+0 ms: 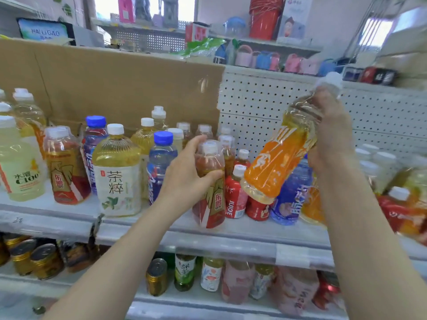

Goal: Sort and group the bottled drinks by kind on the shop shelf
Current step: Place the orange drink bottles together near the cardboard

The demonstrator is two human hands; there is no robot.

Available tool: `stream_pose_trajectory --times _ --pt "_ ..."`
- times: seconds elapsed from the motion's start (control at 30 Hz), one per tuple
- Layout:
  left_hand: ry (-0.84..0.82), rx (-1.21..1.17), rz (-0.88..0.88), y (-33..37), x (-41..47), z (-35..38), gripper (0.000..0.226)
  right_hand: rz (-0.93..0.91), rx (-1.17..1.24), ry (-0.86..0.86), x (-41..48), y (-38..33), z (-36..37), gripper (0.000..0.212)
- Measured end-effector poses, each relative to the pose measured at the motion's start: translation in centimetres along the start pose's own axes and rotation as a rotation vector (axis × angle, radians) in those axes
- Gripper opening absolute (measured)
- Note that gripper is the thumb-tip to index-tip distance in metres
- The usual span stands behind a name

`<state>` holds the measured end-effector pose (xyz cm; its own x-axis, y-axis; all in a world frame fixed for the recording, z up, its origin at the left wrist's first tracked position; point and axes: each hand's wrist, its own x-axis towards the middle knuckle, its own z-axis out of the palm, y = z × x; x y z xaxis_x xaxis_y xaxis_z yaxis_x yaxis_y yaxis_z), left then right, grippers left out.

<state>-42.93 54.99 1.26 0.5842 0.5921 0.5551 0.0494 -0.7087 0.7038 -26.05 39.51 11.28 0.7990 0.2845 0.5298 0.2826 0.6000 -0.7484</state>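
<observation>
My left hand point(184, 172) grips a red-and-gold labelled bottle point(211, 199) of amber drink, standing at the front of the shelf point(231, 229). A matching red-and-gold bottle point(65, 172) stands further left. My right hand point(330, 135) holds an orange-labelled bottle point(277, 162) by its neck, tilted and lifted above the shelf's right half. Between the two red-and-gold bottles stand a pale tea bottle point(117, 176) and two blue-capped bottles point(159, 162). Small red juice bottles point(235, 195) and a blue bottle point(291, 199) stand under the lifted one.
A pale yellow bottle point(18, 169) stands at the far left. Cardboard point(115, 84) and white pegboard point(265, 107) back the shelf. More bottles crowd the right end point(392, 181). The lower shelf holds cans point(34, 259) and bottles point(210, 273).
</observation>
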Motion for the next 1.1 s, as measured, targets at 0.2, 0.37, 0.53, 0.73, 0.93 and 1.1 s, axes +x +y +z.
stream_pose_trajectory --times 0.2,0.37,0.53,0.73,0.93,1.1 --pt "-0.066 0.071 0.041 -1.3 0.9 2.0 0.075 0.111 -0.209 -0.098 -3.7 3.2 -1.7 0.009" --pt "-0.028 0.071 0.001 -3.2 2.0 2.5 0.075 0.061 -0.354 -0.152 -5.2 5.3 -1.9 0.022" --pt "-0.008 0.158 0.038 -3.3 3.1 3.0 0.075 0.026 -0.427 -0.194 -5.1 6.2 -1.5 0.024" --pt "0.025 0.330 0.070 -3.4 2.6 3.4 0.085 0.027 -0.438 -0.228 -4.6 6.3 -1.3 0.022" --pt "0.214 0.222 0.187 -2.9 -1.7 3.7 0.056 0.022 -0.384 -0.279 -4.5 6.3 -0.7 0.018" --pt "-0.241 -0.285 -0.079 -1.2 -6.4 3.7 0.059 0.106 -0.202 -0.381 -5.9 6.8 1.8 0.010"
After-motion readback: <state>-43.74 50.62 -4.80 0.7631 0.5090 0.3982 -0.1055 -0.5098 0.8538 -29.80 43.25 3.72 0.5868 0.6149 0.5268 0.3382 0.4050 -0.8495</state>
